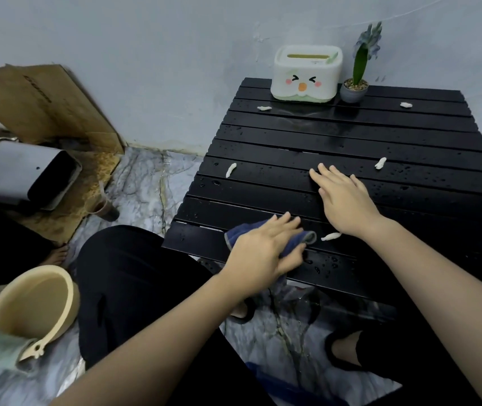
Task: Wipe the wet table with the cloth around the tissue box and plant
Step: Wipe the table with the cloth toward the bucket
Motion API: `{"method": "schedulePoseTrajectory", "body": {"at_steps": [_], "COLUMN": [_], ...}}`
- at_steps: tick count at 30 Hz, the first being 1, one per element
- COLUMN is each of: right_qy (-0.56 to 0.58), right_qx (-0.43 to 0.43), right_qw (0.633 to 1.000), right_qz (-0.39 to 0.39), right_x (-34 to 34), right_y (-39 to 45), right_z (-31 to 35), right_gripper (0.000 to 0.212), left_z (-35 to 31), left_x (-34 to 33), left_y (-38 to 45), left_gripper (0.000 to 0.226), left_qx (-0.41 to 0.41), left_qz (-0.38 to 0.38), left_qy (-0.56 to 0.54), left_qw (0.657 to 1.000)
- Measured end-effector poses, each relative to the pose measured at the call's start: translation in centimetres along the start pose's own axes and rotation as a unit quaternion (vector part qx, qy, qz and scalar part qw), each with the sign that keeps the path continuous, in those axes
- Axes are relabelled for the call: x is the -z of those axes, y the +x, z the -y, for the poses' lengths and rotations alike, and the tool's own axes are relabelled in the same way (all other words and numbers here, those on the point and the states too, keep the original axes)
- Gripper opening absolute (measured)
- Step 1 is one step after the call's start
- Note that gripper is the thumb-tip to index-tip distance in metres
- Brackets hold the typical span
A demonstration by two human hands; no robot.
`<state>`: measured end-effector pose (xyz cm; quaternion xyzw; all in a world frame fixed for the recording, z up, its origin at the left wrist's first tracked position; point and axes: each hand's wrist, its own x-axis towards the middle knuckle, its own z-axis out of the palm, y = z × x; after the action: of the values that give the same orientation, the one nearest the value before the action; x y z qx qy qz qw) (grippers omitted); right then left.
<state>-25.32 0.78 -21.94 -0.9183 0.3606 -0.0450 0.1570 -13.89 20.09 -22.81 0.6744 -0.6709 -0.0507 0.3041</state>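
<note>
Black slats run left to right across the low table (380,133), and water beads sit on most of them, thickest along the near edge and the right side. The near left corner of the table juts out over the person's dark-clothed knee. The far edge lies close to the pale wall; whether it touches cannot be told. On the far edge the tissue box (306,73), white with a cartoon face, stands just left of the plant (356,83) in its small grey pot, the two close enough that they seem to touch. The broad middle of the table lies bare but for small white scraps: one near the left edge (230,170), one at mid-right (381,163), two on the far slats, and one (331,236) lying between the two hands.

The left hand (266,250) lies palm down on the blue cloth (307,237) at the near edge, fingers spread and pressing it flat rather than clenching it; a fold of cloth hangs off the table edge under the wrist. The right hand (344,197) rests open and flat on the wet slats further in, fingers stretched toward the far left, holding nothing.

On the marble floor to the left stands a cream bucket (28,306).
</note>
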Motion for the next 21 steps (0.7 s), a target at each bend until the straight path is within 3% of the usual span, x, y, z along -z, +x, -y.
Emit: {"method": "schedulePoseTrajectory", "body": {"at_steps": [1, 3, 6, 8, 10, 12, 14, 16, 21], "right_qy": [0.001, 0.006, 0.01, 0.008, 0.003, -0.006, -0.011, -0.012, -0.01], "right_qx": [0.0, 0.001, 0.001, 0.0, 0.0, -0.002, -0.008, -0.014, -0.024], "right_qw": [1.0, 1.0, 1.0, 1.0, 1.0, 1.0, 1.0, 1.0, 1.0], "right_qz": [0.001, 0.004, 0.003, 0.002, -0.001, -0.01, -0.017, -0.019, -0.006], "right_x": [0.0, 0.0, 0.0, 0.0, 0.1, 0.0, -0.2, -0.3, 0.0], "right_y": [0.0, 0.1, 0.1, 0.1, 0.2, 0.1, 0.2, 0.4, 0.8], "right_z": [0.0, -0.1, -0.1, -0.1, 0.1, 0.3, 0.3, 0.3, 0.5], "right_gripper": [0.048, 0.048, 0.048, 0.048, 0.048, 0.048, 0.049, 0.049, 0.05], "left_z": [-0.3, -1.1, -0.9, 0.9, 2.8, 4.7, 7.1, 9.3, 10.2], "left_x": [0.0, 0.9, 4.1, 7.1, 9.1, 8.9, 7.1, 4.9, 3.6], "left_y": [-0.9, -1.5, -0.1, 0.9, 1.2, 1.0, 0.4, 0.3, 3.1], "left_gripper": [0.038, 0.039, 0.032, 0.033, 0.04, 0.036, 0.052, 0.071, 0.059], "left_qx": [0.023, 0.155, 0.324, 0.371, 0.395, 0.409, 0.403, 0.394, 0.418], "left_qz": [-0.028, -0.067, -0.19, -0.299, -0.36, -0.323, -0.195, -0.074, -0.084], "left_qy": [-0.033, -0.158, -0.334, -0.313, -0.223, -0.13, 0.025, 0.17, 0.214], "left_qw": [0.999, 0.973, 0.865, 0.822, 0.815, 0.843, 0.894, 0.9, 0.878]}}
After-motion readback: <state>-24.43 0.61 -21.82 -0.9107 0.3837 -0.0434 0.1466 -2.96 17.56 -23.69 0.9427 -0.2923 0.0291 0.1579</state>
